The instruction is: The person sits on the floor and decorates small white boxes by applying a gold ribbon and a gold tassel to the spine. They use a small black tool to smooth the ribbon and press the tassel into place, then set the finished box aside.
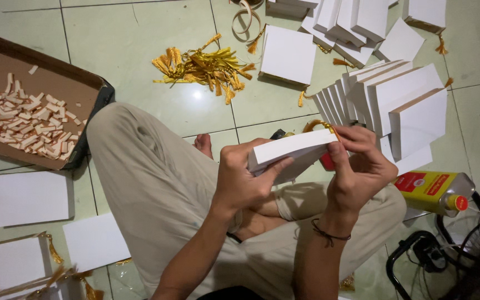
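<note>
I sit cross-legged on a tiled floor. My left hand grips a white booklet by its near edge, held level above my lap. My right hand pinches the booklet's far corner, where a gold cord loops out. Something small and red shows under the booklet beside my right palm; what it is I cannot tell.
A fanned row of white booklets stands at right, more lie stacked at the top. Gold tassels are piled ahead. A cardboard box of paper strips is at left. White sheets, a yellow glue bottle and a fan lie nearby.
</note>
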